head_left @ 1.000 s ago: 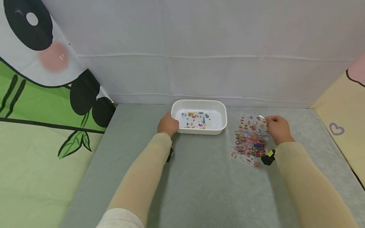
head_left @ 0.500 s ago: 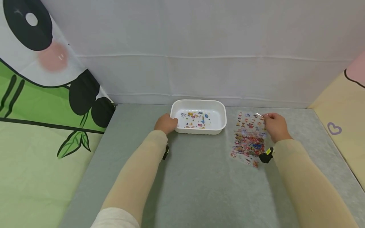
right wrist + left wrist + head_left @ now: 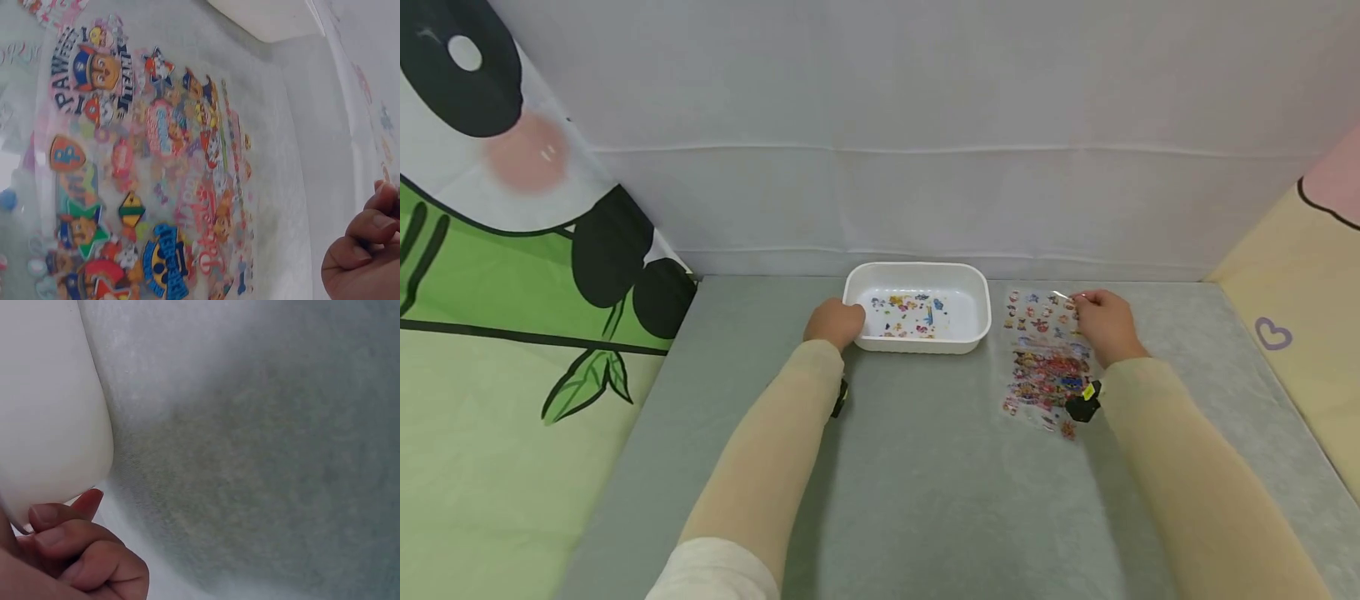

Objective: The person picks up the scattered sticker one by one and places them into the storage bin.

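Note:
At the back of the table stands a white rectangular tray with small colourful stickers on its floor. My left hand grips the tray's left end, thumb over the rim; the left wrist view shows its fingers curled at the tray's corner. To the right, my right hand pinches the upper right corner of a clear sticker sheet. Colourful cartoon stickers cover the sheet, and its lower part looks denser, as if layered. In the right wrist view the fingers are curled at the right edge.
The grey table runs up to a white cloth wall just behind the tray. A printed green and white cloth hangs on the left, a yellow one on the right. Black wrist cameras sit under the cuffs.
My right hand has moved left and slightly away from me, drawing the top of the sticker sheet nearer the tray. My left hand keeps its grip on the tray; the view has shifted slightly.

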A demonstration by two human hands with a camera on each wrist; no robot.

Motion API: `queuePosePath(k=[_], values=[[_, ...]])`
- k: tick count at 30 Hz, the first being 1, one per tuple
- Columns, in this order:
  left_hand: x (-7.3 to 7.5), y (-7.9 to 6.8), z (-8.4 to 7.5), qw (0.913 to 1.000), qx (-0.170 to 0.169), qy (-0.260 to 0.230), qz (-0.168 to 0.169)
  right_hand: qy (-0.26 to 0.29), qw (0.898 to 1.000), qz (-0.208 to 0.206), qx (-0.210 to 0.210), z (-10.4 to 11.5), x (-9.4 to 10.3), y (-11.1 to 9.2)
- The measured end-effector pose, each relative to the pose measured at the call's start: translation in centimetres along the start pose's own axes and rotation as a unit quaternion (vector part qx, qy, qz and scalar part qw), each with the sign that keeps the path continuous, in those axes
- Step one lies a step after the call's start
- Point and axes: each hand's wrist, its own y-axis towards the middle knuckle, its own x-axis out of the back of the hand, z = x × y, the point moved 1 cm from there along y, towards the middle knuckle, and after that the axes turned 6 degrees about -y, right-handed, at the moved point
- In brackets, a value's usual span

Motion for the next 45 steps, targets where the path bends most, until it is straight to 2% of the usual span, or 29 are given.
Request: queuePosePath(k=[10, 24, 37, 45], values=[[-0.4, 0.5, 0.0, 0.9997, -0.006, 0.024, -0.010, 0.008, 1.000, 0.011, 0.027, 1.1, -0.8, 0.0], [-0.4, 0.1, -0.3, 0.9997, 0.005, 0.020, -0.016, 0.040, 0.998, 0.033, 0.024, 2.9, -2.2, -0.3], [-0.6, 0.7, -0.2, 0.9991, -0.004, 0.033, -0.024, 0.057, 0.998, 0.033, 0.020, 4.2, -4.6, 0.5], [-0.9, 0.9, -0.3, 0.9993, -0.001, 0.033, -0.020, 0.038, 0.999, 0.016, 0.030, 5.4, -5.7, 0.9]])
